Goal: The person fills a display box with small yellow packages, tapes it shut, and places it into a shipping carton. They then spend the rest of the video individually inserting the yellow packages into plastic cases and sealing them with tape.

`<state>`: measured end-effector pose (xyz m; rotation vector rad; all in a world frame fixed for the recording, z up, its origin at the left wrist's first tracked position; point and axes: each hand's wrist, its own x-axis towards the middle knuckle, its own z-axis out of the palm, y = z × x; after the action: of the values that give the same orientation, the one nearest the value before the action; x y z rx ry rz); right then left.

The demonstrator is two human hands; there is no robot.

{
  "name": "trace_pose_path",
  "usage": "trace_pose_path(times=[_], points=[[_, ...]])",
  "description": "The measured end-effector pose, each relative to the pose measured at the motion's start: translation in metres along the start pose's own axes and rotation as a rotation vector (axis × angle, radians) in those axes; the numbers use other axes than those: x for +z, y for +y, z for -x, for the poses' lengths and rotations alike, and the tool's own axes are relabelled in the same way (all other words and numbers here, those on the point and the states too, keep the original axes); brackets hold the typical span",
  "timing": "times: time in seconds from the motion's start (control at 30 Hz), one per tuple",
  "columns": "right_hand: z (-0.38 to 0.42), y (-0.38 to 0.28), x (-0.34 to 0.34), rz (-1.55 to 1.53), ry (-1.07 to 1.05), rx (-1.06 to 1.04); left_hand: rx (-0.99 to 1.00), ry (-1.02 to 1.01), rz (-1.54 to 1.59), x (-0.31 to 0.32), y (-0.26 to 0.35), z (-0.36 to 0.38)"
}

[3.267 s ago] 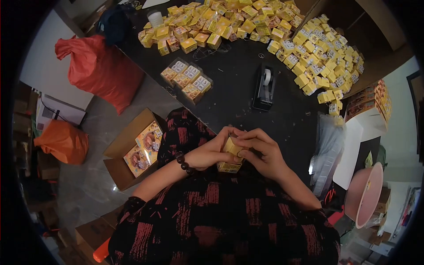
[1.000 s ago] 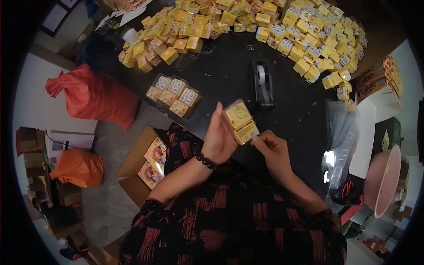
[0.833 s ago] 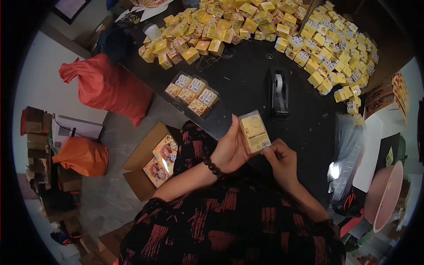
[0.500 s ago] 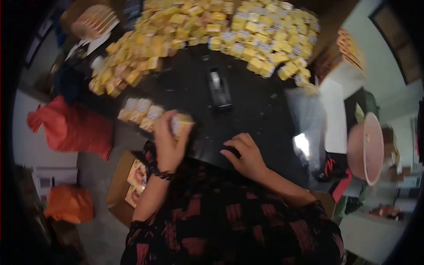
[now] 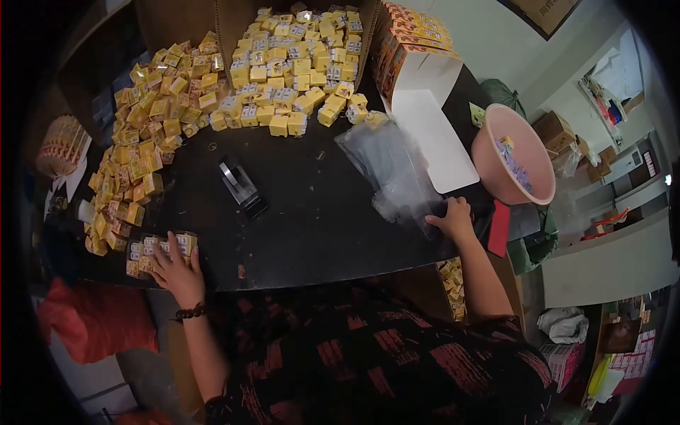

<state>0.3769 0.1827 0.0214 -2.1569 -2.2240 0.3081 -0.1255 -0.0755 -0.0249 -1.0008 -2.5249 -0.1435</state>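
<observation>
At the table's front left, my left hand [image 5: 182, 275] rests over a short row of small yellow and white boxes [image 5: 136, 268], its fingers spread across their tops. My right hand [image 5: 457, 221] is at the right, beside a pile of clear plastic bags [image 5: 397, 170]. Its thumb stands apart from the bent fingers and reaches the near edge of the bags; I see nothing held between them. A black tape dispenser [image 5: 242, 188] stands on the table between the hands.
Many small yellow boxes [image 5: 297, 67] fill an open carton at the back, and more loose boxes [image 5: 152, 145] spread down the left. At the right are a white carton flap [image 5: 433, 142], a pink basin [image 5: 489, 152] and a red flat object [image 5: 499, 230]. A red sack [image 5: 99, 319] stands lower left.
My left hand has set down the box it held and now lies on the row. The right hand has moved right to the plastic bags. The view has turned to the right.
</observation>
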Motion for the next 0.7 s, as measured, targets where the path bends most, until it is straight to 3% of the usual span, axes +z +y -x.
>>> trace_pose_path(times=[0.1, 0.2, 0.27, 0.33, 0.37, 0.43, 0.5, 0.57, 0.63, 0.7], points=[[-0.004, 0.001, 0.006, -0.028, 0.082, -0.022, -0.006, 0.019, 0.072, 0.024, -0.01, -0.001], [-0.003, -0.001, 0.002, -0.154, 0.216, -0.047, -0.011, 0.022, 0.259, 0.01, -0.009, -0.004], [0.004, -0.008, -0.005, -0.432, 0.359, -0.021, 0.031, 0.081, 0.366, -0.004, -0.006, -0.002], [0.02, -0.027, -0.022, -0.674, 0.472, -0.162, 0.096, 0.162, 0.434, -0.043, 0.015, 0.005], [0.021, -0.037, -0.018, -0.944, 0.418, -0.228, 0.146, 0.193, 0.51, -0.068, 0.034, 0.01], [0.052, -0.094, -0.027, -1.275, 0.076, -0.344, 0.409, 0.106, 0.789, -0.105, 0.068, 0.03], [0.091, -0.149, -0.018, -1.09, -0.135, -0.633, 0.571, 0.008, 0.89, -0.131, 0.099, 0.049], [0.114, -0.19, -0.013, -0.915, -0.251, -1.023, 0.481, -0.032, 1.01, -0.129, 0.107, 0.057], [0.127, -0.22, 0.001, -0.98, -0.302, -1.093, 0.368, 0.01, 0.982, -0.119, 0.092, 0.061], [0.133, -0.235, 0.01, -1.031, -0.414, -1.058, 0.06, -0.098, 1.221, -0.106, 0.076, 0.072]])
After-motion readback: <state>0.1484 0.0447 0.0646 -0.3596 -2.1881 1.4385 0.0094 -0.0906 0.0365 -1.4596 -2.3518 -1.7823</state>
